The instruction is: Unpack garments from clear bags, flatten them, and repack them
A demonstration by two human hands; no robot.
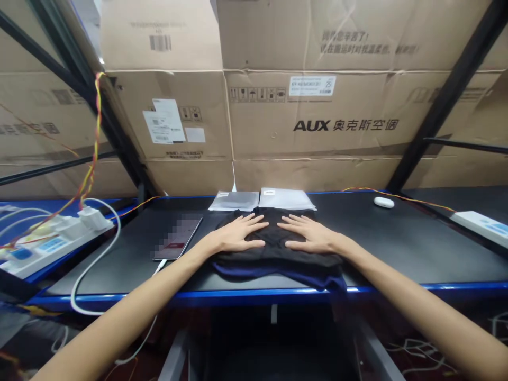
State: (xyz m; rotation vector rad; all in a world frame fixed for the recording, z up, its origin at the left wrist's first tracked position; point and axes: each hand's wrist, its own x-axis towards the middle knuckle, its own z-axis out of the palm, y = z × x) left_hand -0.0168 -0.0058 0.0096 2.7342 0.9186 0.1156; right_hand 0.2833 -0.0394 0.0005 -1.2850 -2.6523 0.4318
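Observation:
A dark piece of cloth (273, 254), black with a navy blue lower edge, lies spread on the black tabletop. Its near right corner hangs over the table's front edge. My left hand (240, 233) rests flat on the cloth's left half, fingers stretched out. On the right half, my right hand (311, 233) lies the same way, palm down with fingers apart. The fingertips of both hands point toward the middle, with a strip of black fabric between them. Neither hand grips anything. What kind of garment or cloth it is, I cannot tell.
Behind the cloth lie two flat translucent packets (234, 201). A phone or tablet (180, 238) with a white cable lies to the left. White power strips (55, 241) sit at both sides, and a small white case (383, 202) at back right. Cardboard (262, 116) walls the back.

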